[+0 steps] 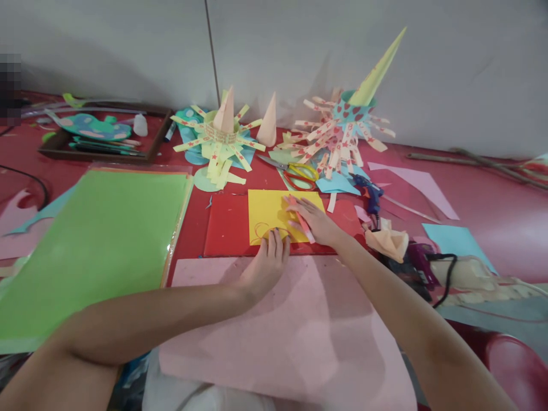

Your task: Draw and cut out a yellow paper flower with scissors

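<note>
A yellow paper sheet lies on a red folder or board in front of me. Curved reddish lines are drawn near its lower left. My left hand presses its outstretched fingertips on the lower edge of the sheet, over what looks like a small rounded yellow paper piece. My right hand is at the sheet's right side, its fingers closed around a pink marker that slants across the paper. Whether the marker's tip touches the paper I cannot tell.
Green paper sheets lie at left, below a brown tray of craft tools. Behind the folder are scissors, paper cones and strip-fringed paper crafts. Glue guns sit at right. Pink board covers the front.
</note>
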The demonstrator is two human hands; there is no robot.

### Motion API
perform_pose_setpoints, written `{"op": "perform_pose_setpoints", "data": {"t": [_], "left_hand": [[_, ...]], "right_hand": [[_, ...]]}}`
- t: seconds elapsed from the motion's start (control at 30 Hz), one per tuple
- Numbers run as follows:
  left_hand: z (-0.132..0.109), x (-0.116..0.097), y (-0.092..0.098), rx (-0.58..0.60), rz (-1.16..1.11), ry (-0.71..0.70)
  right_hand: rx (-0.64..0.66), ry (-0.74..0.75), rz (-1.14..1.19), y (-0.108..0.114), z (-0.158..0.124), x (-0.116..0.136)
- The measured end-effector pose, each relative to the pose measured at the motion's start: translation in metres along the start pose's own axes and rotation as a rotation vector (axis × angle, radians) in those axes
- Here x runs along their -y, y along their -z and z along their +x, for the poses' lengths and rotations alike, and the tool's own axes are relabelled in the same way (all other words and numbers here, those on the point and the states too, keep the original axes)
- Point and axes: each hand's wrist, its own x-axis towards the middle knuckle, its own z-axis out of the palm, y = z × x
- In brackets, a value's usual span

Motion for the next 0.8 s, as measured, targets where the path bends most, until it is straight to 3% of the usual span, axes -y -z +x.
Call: {"op": "perform_pose_setpoints", "data": {"t": [0.1,0.23,0.43,0.53,0.67,0.8], "left_hand": [[0.000,0.001,0.001,0.018,0.030,-0.008],[0.001,0.001,0.002,0.029,0.022,-0.010],[0.003,0.001,0.005,0.042,0.013,-0.006],[0.001,0.001,0.002,0.018,0.051,-0.021],[-0.001,-0.001,-0.004,-0.069,0.117,-0.026],[-0.001,-0.002,-0.005,-0.099,0.092,-0.006]], "right_hand": [[-0.031,-0.014,-0.008,0.000,0.001,0.006],[-0.163,-0.080,0.036,0.007,0.009,0.037],[-0.376,-0.187,0.370,0.001,0.024,0.082],[-0.413,-0.283,0.494,-0.012,0.029,0.080],[-0.478,-0.443,0.710,-0.028,0.031,0.059],[-0.509,-0.476,0.975,-0.033,0.030,0.038]]}}
